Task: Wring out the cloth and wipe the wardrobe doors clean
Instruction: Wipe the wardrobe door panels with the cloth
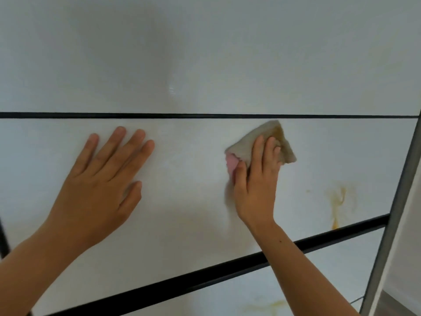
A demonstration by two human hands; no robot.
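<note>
The wardrobe door [205,65] fills almost the whole view, a glossy white surface split into panels by black horizontal strips [205,115]. The upper strip runs level across the middle of the view; a lower, thicker strip slants up toward the door's right edge, where a grey upright frame [396,201] closes it off.

The left hand [107,176] lies flat on the middle panel, palm to the surface, fingers spread and pointing up toward the upper strip, holding nothing. Its bare forearm comes in from the lower left corner.

The right hand [255,185] presses the cloth [266,140] against the same panel, right of centre and just under the upper strip. The fingers curl over the bunched fabric and the thumb clamps it from the left side. The cloth is beige and worn, with a brownish soiled patch near its top and a pink part showing at its left edge beside the thumb. Its top corner nearly reaches the upper strip; whether it touches cannot be told.

Near the panel's right edge, well apart from the cloth, a yellow-orange stain [337,201] runs down to the lower strip. Fainter yellowish marks [271,306] show on the bottom panel near the view's lower edge.
</note>
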